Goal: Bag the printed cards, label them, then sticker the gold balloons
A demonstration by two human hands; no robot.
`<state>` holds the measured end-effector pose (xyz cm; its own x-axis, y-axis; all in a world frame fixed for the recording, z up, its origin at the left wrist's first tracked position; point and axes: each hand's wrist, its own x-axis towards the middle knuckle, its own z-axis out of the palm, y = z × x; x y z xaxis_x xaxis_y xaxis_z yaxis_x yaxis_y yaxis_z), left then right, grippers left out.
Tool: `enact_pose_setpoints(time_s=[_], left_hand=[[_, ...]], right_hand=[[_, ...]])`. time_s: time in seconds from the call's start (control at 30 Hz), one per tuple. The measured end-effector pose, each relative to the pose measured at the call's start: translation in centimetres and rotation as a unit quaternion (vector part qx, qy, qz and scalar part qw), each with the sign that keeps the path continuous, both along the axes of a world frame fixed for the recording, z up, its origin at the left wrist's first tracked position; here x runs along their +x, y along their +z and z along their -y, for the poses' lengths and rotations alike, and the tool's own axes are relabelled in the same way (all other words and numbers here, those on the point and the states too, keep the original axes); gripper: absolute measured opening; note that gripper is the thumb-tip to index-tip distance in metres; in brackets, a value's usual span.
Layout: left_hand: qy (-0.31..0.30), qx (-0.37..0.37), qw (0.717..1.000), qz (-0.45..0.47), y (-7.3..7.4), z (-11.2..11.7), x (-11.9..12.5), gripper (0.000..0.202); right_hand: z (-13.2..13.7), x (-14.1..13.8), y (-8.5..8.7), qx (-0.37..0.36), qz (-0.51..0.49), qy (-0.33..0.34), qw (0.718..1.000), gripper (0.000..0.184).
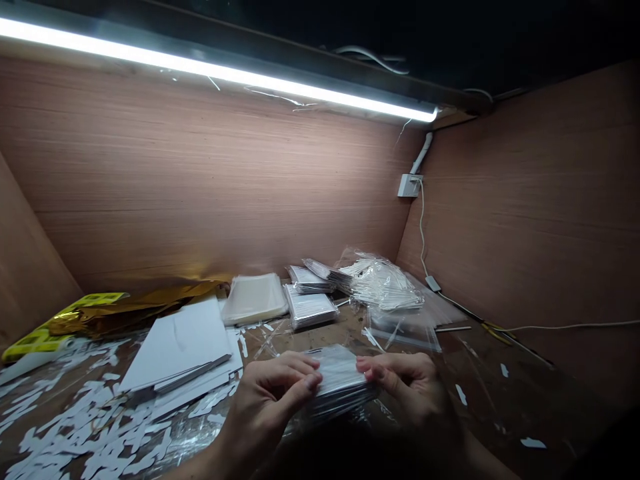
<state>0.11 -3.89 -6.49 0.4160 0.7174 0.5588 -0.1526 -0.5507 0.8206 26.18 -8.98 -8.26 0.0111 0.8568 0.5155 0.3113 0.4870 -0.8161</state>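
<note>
Both my hands hold one stack of clear-wrapped white packets (339,380) just above the brown table at the bottom middle. My left hand (270,393) grips its left side, thumb on top and fingers curled under. My right hand (407,383) pinches its right side with bent fingers. The stack's lower edge is hidden behind my hands.
White sheets (183,347) lie to the left with paper scraps (85,420) around them. Behind are an empty clear-bag pile (255,298), two finished packet stacks (310,307), a bag of white sticks (383,283) and gold foil (135,307). A cable (550,327) runs along the right wall.
</note>
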Motion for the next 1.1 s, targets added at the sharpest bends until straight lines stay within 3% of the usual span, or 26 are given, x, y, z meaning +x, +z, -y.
enact_pose_setpoints(time_s=[0.13, 0.23, 0.43, 0.6, 0.7, 0.8, 0.83, 1.0, 1.1], left_hand=[[0.007, -0.083, 0.994, -0.069, -0.3, -0.4, 0.0, 0.036], [-0.015, -0.1, 0.988, -0.118, 0.1, -0.6, -0.3, 0.039], [-0.001, -0.106, 0.974, -0.199, 1.6, -0.6, -0.9, 0.021], [0.007, -0.117, 0.951, -0.287, 1.1, -0.7, -1.1, 0.016], [0.006, -0.115, 0.953, -0.281, 0.6, -1.0, -1.0, 0.017], [0.003, -0.118, 0.951, -0.284, 0.4, -1.2, -1.0, 0.017], [0.002, -0.117, 0.951, -0.287, 0.4, -1.2, -1.0, 0.017], [-0.001, -0.085, 0.949, -0.303, 0.1, -1.5, -1.1, 0.019], [-0.004, -0.043, 0.949, -0.312, 0.0, -1.8, -1.1, 0.02]], right_hand=[[0.7, -0.1, -0.5, -0.008, 0.009, -0.026, 1.0, 0.033], [1.4, 0.0, -0.9, 0.0, 0.031, -0.049, 0.998, 0.036], [1.8, 0.1, -1.9, -0.045, 0.029, -0.12, 0.991, 0.03], [1.8, 0.6, -2.4, -0.034, 0.088, -0.132, 0.987, 0.042], [2.6, 0.9, -2.6, -0.037, 0.096, -0.108, 0.989, 0.035], [3.8, 0.8, -2.7, -0.071, 0.146, -0.106, 0.981, 0.077], [4.1, 0.6, -2.7, -0.081, 0.163, -0.113, 0.977, 0.081], [3.7, -0.2, -2.3, -0.15, 0.132, -0.104, 0.974, 0.046], [2.4, 0.0, -1.9, -0.215, 0.074, -0.066, 0.972, 0.04]])
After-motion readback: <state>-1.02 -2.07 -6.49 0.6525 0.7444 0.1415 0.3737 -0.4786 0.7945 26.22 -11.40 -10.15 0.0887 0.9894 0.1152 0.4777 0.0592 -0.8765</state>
